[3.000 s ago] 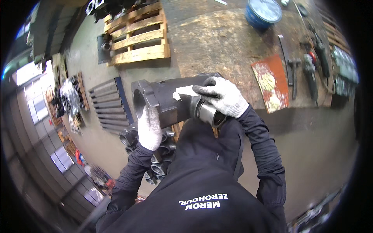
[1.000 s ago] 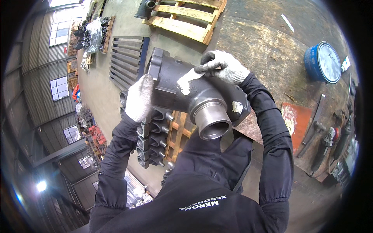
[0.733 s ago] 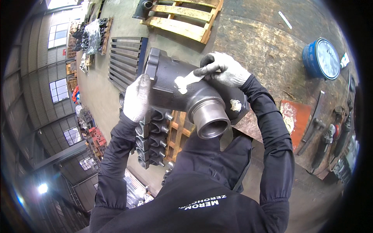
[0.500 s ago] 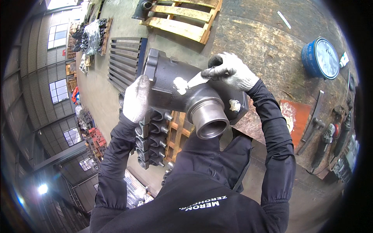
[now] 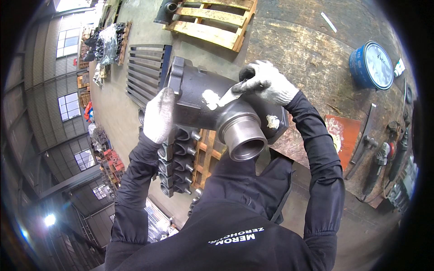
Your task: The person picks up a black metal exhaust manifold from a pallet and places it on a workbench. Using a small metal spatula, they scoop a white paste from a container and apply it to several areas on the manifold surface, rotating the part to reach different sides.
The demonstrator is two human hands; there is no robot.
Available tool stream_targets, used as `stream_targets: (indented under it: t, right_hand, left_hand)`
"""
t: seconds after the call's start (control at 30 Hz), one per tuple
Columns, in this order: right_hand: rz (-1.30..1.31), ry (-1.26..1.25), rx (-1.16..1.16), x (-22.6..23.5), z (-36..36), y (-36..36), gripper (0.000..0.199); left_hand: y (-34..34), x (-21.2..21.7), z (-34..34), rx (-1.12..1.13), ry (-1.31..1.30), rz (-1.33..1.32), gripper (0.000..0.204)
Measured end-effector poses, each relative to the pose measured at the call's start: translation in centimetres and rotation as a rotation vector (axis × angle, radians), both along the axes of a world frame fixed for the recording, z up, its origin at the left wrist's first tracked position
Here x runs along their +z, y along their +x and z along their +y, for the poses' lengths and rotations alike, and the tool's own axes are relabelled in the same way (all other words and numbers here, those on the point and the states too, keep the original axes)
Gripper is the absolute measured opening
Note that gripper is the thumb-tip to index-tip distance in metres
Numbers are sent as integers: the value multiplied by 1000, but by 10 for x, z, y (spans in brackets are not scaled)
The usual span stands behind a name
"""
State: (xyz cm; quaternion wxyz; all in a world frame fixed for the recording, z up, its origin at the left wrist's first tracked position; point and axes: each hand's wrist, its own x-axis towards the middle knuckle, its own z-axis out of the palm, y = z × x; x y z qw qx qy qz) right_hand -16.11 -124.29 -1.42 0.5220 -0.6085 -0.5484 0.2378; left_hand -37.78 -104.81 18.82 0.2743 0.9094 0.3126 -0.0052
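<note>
A dark metal casting (image 5: 202, 79) with a flanged end lies in front of me, its machined round neck (image 5: 244, 141) pointing toward me. White paste (image 5: 210, 99) is smeared on its upper side, and another white dab (image 5: 272, 121) sits right of the neck. My right hand (image 5: 267, 83), in a white glove with dark-stained fingers, pinches a pale, flat putty scraper (image 5: 229, 97). The scraper's tip meets the right edge of the larger smear. My left hand (image 5: 159, 115), also gloved, lies against the casting's left end with its fingers stretched out; its thumb is hidden.
On the worn bench at right stand a blue tin (image 5: 371, 66), a white strip (image 5: 328, 22), an orange-red plate (image 5: 342, 137) with white residue and a hand grinder (image 5: 379, 167). Wooden pallets (image 5: 212, 20) lie beyond. Stacked metal parts (image 5: 174, 162) hang below the casting's left side.
The scraper and my right hand have shifted slightly left, and the blade has tilted a little. My left hand and the casting stay in place.
</note>
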Motion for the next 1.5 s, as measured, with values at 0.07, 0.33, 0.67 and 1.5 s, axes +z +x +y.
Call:
stream_targets:
  t: [0.07, 0.33, 0.67, 1.5]
  right_hand:
    - [55, -74, -45, 8, 9, -5, 37]
    - [106, -54, -77, 41, 34, 3, 60]
    - [238, 16, -10, 55, 57, 5, 59]
    - [142, -655, -1095, -41, -227, -196, 37]
  left_hand:
    - [0, 0, -2, -6, 27, 1, 37]
    - [6, 8, -19, -6, 111, 37, 36]
    - [4, 9, -25, -16, 118, 44, 36]
    - [-37, -23, 39, 15, 308, -67, 49]
